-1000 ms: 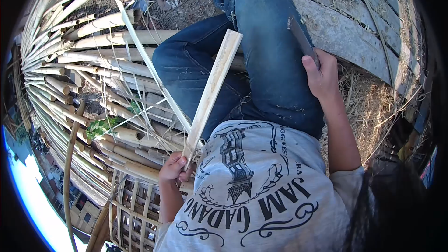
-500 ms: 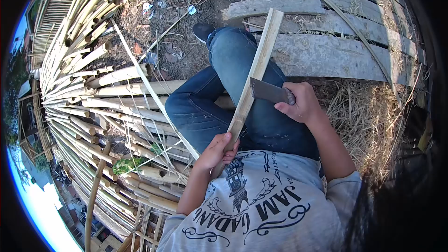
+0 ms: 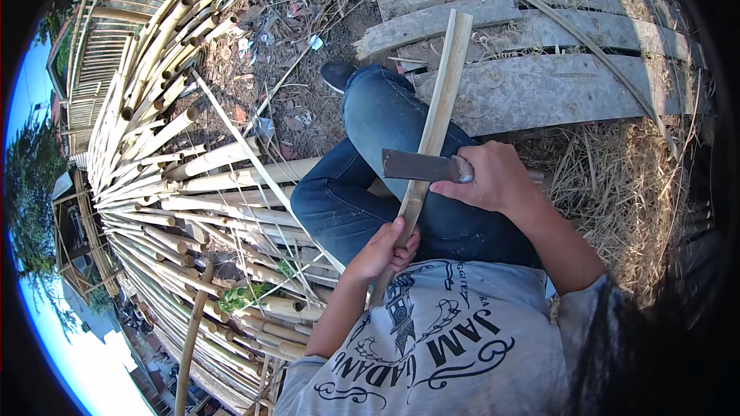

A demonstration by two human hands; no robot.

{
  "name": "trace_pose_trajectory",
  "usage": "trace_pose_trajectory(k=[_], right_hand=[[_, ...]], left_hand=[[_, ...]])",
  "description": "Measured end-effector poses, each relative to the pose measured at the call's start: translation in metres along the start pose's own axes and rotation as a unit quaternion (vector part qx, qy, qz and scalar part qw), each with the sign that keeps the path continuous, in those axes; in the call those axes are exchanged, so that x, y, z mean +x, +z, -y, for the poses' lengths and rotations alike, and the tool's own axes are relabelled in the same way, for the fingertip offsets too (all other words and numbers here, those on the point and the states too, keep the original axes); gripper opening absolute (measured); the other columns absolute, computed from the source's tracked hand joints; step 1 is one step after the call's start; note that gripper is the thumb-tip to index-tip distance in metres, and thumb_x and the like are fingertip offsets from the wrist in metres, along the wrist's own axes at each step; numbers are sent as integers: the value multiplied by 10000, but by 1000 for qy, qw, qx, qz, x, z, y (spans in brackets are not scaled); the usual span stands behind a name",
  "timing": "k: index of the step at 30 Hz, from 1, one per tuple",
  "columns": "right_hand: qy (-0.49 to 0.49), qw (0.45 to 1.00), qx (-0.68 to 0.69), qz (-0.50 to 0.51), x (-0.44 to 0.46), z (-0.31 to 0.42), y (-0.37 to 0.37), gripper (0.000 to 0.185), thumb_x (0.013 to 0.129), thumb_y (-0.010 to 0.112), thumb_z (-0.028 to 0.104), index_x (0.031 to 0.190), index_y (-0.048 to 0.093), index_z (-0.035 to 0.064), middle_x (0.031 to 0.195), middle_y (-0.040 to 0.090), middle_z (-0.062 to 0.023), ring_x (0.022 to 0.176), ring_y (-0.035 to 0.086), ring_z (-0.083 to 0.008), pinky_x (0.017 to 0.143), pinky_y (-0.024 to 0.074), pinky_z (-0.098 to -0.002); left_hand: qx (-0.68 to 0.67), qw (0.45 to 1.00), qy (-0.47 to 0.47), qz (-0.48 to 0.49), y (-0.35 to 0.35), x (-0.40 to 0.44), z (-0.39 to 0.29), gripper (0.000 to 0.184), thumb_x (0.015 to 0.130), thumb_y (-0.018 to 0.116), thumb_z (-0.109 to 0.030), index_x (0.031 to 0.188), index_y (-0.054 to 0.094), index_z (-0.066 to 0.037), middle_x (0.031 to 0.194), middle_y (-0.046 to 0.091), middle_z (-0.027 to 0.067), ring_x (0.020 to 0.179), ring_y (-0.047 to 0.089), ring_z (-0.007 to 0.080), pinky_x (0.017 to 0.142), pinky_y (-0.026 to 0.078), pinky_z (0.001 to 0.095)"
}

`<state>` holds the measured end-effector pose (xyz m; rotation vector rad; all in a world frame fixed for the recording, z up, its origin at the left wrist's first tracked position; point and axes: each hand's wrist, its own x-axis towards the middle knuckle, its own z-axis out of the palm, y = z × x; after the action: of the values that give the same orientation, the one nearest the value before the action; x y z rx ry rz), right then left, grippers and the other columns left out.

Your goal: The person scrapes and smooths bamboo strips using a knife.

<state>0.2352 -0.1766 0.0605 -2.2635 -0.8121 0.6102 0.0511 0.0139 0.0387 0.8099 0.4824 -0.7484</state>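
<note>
A long split bamboo strip (image 3: 445, 81) slants up from my lap across my bent legs, its inner face turned partly toward me. Near its lower end my left hand (image 3: 385, 249) is wrapped round it, thumb on top. My right hand (image 3: 493, 177) grips the handle of a machete (image 3: 416, 165) with a short, broad, dark blade. That blade lies across the strip, above my left hand; whether its edge bites into the bamboo cannot be made out. Most of the handle is hidden in my right fist.
Many bamboo poles (image 3: 223, 162) are piled at the left, their cut ends facing me. A thin pale strip (image 3: 254, 158) leans beside my left knee. Weathered planks (image 3: 555, 92) lie at upper right, with dry shavings (image 3: 586, 177) below them. Littered soil (image 3: 285, 92) lies ahead.
The machete has moved left and slightly down, from the strip's right side to across it. My view has shifted a little, and my left hand keeps its hold.
</note>
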Motion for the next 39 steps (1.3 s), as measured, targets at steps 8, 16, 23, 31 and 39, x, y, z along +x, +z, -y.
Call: trace_pose_trajectory(k=[8,16,23,31,39], right_hand=[[15,1000,-4,4,0,1,1,660,685,681,686,616,642,31,571,603,-173,589,641,-363,582,516,-432],[15,999,26,17,-1,-1,-3,650,689,698,654,592,607,19,551,571,-164,571,623,-343,579,502,-419],[101,899,416,93,-7,-8,-36,290,783,730,186,871,501,31,641,490,-18,515,516,-111,468,425,-314],[104,876,470,4,-7,-3,-69,148,896,615,113,958,568,-13,753,565,-31,559,559,-70,467,464,-243],[74,781,618,-59,-15,6,-31,197,824,684,44,983,592,-30,656,567,-15,492,531,-72,443,430,-234]], left_hand=[[93,993,-5,-70,6,-3,-4,541,978,320,-611,770,391,-117,597,270,-68,475,234,37,407,180,210],[225,950,106,-189,26,-10,1,364,1021,424,-368,811,455,-73,627,369,-43,505,319,57,440,266,237],[480,806,107,-330,31,-31,-25,230,943,529,-184,815,504,5,629,529,241,632,556,451,550,411,460],[489,770,159,-378,6,-28,3,179,906,542,-111,787,504,18,597,505,218,537,515,405,502,384,415],[552,687,186,-434,-7,-10,14,98,821,566,-76,760,513,-21,623,547,233,613,574,441,537,438,474]])
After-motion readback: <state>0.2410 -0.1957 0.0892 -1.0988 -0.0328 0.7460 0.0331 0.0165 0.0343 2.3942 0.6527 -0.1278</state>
